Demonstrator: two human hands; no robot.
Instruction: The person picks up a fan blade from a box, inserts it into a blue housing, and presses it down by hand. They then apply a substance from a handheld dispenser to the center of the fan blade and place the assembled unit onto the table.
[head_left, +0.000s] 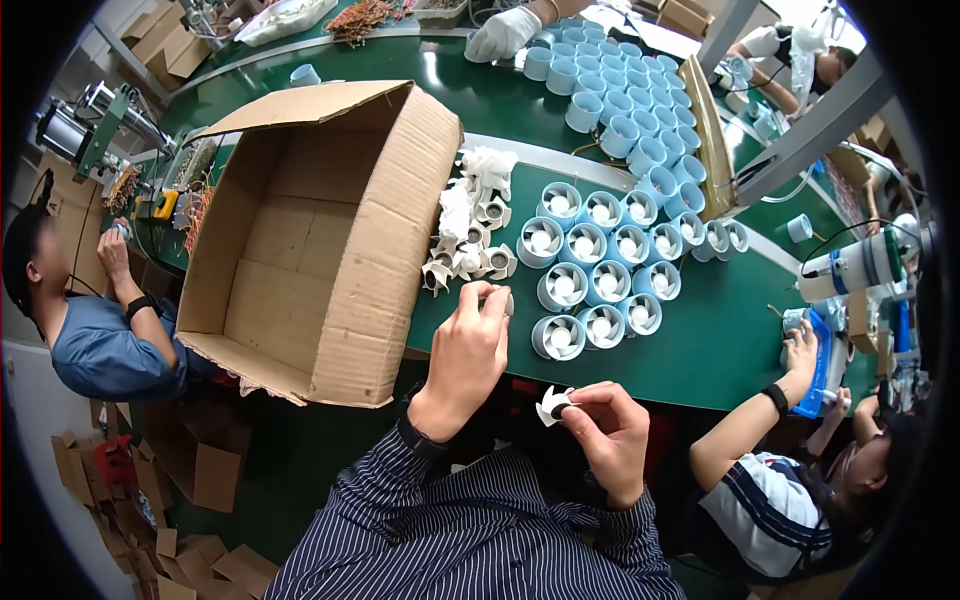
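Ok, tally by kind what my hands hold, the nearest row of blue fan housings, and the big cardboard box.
White fan impeller, in right hand: 1
Small white part, in left hand: 1
Blue fan housings, nearest row: 3
Open cardboard box: 1
Total: 6

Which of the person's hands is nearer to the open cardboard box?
Left. The left hand reaches onto the table right beside the cardboard box; the right hand, holding a small white fan piece, sits farther away.

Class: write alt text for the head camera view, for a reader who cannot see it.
A person's right hand pinches a small white fan wheel while the left hand reaches among loose ones beside an open cardboard box on a green table.
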